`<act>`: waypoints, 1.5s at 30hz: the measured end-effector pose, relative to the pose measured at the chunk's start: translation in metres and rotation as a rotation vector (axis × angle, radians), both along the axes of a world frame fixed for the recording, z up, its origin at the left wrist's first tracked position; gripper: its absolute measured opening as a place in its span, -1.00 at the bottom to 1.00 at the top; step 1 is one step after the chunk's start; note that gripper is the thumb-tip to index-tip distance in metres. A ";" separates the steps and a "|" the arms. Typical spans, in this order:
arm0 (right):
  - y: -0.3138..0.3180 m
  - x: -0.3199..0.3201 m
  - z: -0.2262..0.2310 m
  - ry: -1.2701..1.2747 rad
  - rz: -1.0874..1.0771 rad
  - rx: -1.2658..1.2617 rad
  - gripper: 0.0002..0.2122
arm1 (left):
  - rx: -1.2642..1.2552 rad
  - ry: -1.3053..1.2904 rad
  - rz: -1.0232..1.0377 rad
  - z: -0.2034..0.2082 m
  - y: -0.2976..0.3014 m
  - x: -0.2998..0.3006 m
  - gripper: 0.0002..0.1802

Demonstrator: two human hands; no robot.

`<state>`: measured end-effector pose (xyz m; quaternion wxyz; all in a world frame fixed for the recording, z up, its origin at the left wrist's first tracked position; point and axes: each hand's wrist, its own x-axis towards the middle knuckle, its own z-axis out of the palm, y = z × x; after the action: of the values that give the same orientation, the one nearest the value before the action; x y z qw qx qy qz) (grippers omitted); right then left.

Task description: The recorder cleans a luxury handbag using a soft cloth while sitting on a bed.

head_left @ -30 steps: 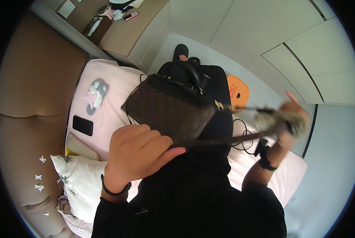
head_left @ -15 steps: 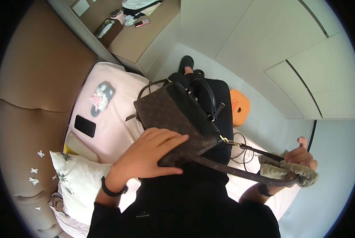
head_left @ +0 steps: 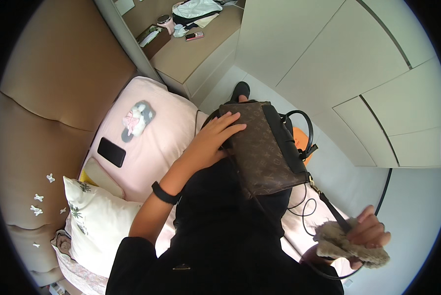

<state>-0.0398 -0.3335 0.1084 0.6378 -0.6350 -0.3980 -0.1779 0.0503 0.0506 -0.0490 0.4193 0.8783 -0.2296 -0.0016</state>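
A brown patterned handbag (head_left: 262, 150) with a black top band and black handle lies tilted across my lap. My left hand (head_left: 218, 137) rests on its left edge, fingers apart and spread over the brown side. Off to the right, my right hand (head_left: 370, 233) is closed around a fuzzy beige cloth (head_left: 346, 241) that wraps the bag's shoulder strap (head_left: 333, 209). A gold clasp (head_left: 310, 181) joins the strap to the bag's near right corner. Part of the strap loops below the cloth toward my right sleeve.
On the pink bed (head_left: 169, 125) to the left lie a black phone (head_left: 111, 152), a grey-and-white plush item (head_left: 138, 120) and a white pillow (head_left: 100, 221). An orange stool (head_left: 301, 140) stands beyond the bag. A thin black cable (head_left: 306, 211) curls beside it. White cabinets (head_left: 319, 73) line the far side.
The handbag has turned and shifted right, showing more of its brown side. My left hand has moved farther away along its edge. My right hand and the cloth are lower.
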 end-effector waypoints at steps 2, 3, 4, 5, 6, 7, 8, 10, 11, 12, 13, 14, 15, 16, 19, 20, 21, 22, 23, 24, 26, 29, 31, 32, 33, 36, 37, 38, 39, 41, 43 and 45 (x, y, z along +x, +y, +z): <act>0.016 0.008 -0.017 0.006 0.037 0.063 -0.62 | 0.057 -0.073 -0.009 -0.005 -0.014 0.015 -0.03; 0.028 0.009 -0.019 0.008 -0.020 0.020 -0.59 | 0.097 -0.129 -0.017 -0.005 -0.022 0.027 -0.12; 0.043 0.012 -0.029 0.046 -0.017 0.029 -0.57 | 0.110 -0.117 0.008 -0.009 -0.015 0.025 -0.12; 0.054 0.013 -0.032 0.080 -0.047 0.021 -0.56 | 0.097 -0.063 0.024 -0.012 -0.016 0.034 -0.16; 0.063 0.012 -0.032 0.130 -0.052 0.048 -0.57 | 0.086 -0.008 0.041 -0.015 -0.018 0.041 -0.20; 0.072 0.012 -0.033 0.177 -0.052 0.080 -0.58 | 0.060 -0.011 0.070 -0.028 -0.019 0.045 -0.27; 0.071 0.015 -0.033 0.177 -0.050 0.078 -0.58 | 0.058 -0.012 0.072 -0.045 -0.021 0.047 -0.27; 0.065 0.024 -0.031 0.107 0.250 0.111 -0.63 | -0.098 0.115 0.087 -0.066 -0.028 0.052 -0.29; 0.072 0.023 -0.029 0.105 0.226 0.131 -0.69 | -0.129 -0.018 0.098 -0.070 -0.028 0.047 -0.39; 0.078 0.022 -0.031 0.104 0.224 0.133 -0.69 | -0.128 -0.019 0.096 -0.072 -0.022 0.042 -0.39; 0.082 0.022 -0.041 0.166 0.187 0.164 -0.62 | 0.044 -0.022 0.069 -0.061 -0.014 0.037 -0.38; 0.087 0.020 -0.045 0.219 0.152 0.192 -0.58 | 0.216 -0.024 0.048 -0.054 -0.005 0.031 -0.37; 0.092 0.017 -0.049 0.270 0.121 0.223 -0.54 | 0.283 -0.080 0.019 -0.058 0.007 0.026 -0.37; 0.097 0.014 -0.052 0.321 0.087 0.253 -0.51 | 0.370 -0.092 0.015 -0.044 0.016 0.016 -0.38; 0.090 0.016 -0.064 0.382 0.136 0.191 -0.51 | -0.019 0.051 0.003 0.046 0.002 -0.011 -0.56; 0.087 0.017 -0.067 0.397 0.154 0.170 -0.51 | -0.195 0.355 -0.106 0.078 -0.001 -0.020 -0.62; 0.085 0.018 -0.066 0.409 0.069 0.082 -0.52 | -0.367 0.660 -0.219 0.104 -0.006 -0.029 -0.66; 0.086 0.021 -0.065 0.420 0.003 0.001 -0.52 | -0.417 0.569 -0.294 0.125 -0.014 -0.046 -0.65; 0.094 0.021 -0.056 0.437 -0.065 -0.083 -0.48 | -0.362 0.423 -0.376 0.136 -0.019 -0.059 -0.63; 0.102 0.024 -0.053 0.404 -0.075 -0.115 -0.51 | -0.345 0.320 -0.392 0.146 -0.030 -0.065 -0.68; 0.110 0.029 -0.050 0.351 -0.096 -0.168 -0.56 | -0.358 0.430 -0.382 0.155 -0.044 -0.069 -0.78; 0.111 0.034 -0.054 0.210 -0.042 -0.216 -0.49 | -0.510 0.480 -0.333 0.152 -0.052 -0.070 -0.74; 0.113 0.038 -0.050 0.174 -0.058 -0.240 -0.52 | -0.500 0.428 -0.335 0.150 -0.051 -0.069 -0.67; 0.112 0.039 -0.048 0.132 -0.070 -0.264 -0.53 | -0.488 0.370 -0.335 0.149 -0.051 -0.069 -0.59; 0.107 0.039 -0.051 0.137 -0.063 -0.307 -0.53 | -0.501 0.243 -0.311 0.147 -0.054 -0.071 -0.51; 0.095 0.059 -0.067 0.099 -0.173 -0.505 -0.54 | -0.540 0.181 -0.354 0.151 -0.035 -0.068 -0.50; 0.089 0.068 -0.085 0.141 -0.184 -0.492 -0.54 | -0.569 0.128 -0.321 0.149 -0.034 -0.070 -0.48; 0.083 0.078 -0.108 0.180 -0.192 -0.477 -0.54 | -0.569 0.129 -0.323 0.148 -0.034 -0.071 -0.48; 0.077 0.088 -0.125 0.153 -0.149 -0.450 -0.54 | -0.541 0.135 -0.351 0.147 -0.034 -0.070 -0.48; 0.074 0.094 -0.135 0.152 -0.128 -0.457 -0.54 | -0.509 0.141 -0.370 0.146 -0.035 -0.071 -0.48; 0.075 0.095 -0.138 0.147 -0.103 -0.427 -0.56 | -0.463 0.087 -0.418 0.146 -0.035 -0.072 -0.47; 0.080 0.097 -0.141 0.121 -0.111 -0.428 -0.56 | -0.479 0.072 -0.411 0.144 -0.035 -0.078 -0.46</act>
<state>0.0574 -0.2537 -0.0324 0.5006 -0.7861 -0.3523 -0.0857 -0.0279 0.0156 0.0952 0.6129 0.6893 -0.3811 -0.0632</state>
